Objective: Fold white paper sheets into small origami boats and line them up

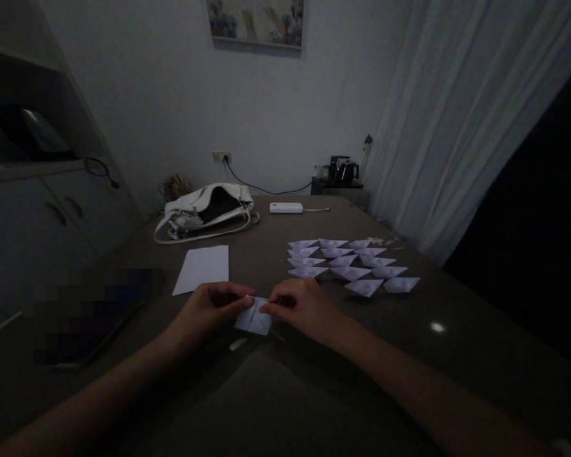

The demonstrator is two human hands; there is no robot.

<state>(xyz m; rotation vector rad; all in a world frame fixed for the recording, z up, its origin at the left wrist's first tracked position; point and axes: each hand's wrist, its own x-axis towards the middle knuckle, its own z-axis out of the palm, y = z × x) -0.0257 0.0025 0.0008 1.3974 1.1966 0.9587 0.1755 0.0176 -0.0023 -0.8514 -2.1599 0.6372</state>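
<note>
A small folded piece of white paper (254, 321) is held just above the table, a crease or slit running down its middle. My left hand (214, 309) pinches its upper left edge between thumb and fingers. At the upper right edge, my right hand (301, 304) grips the same paper with thumb and bent forefinger. To the right stand several folded paper boats (351, 273) in rough rows. A stack of white paper sheets (202, 269) lies beyond my left hand.
A white handbag (209, 212) sits at the back left of the table (285, 406). Near the far edge lies a white power bank (286, 208) with a short cable. A blurred-out flat object (95, 324) is at the left. Curtains (433, 114) hang at the right.
</note>
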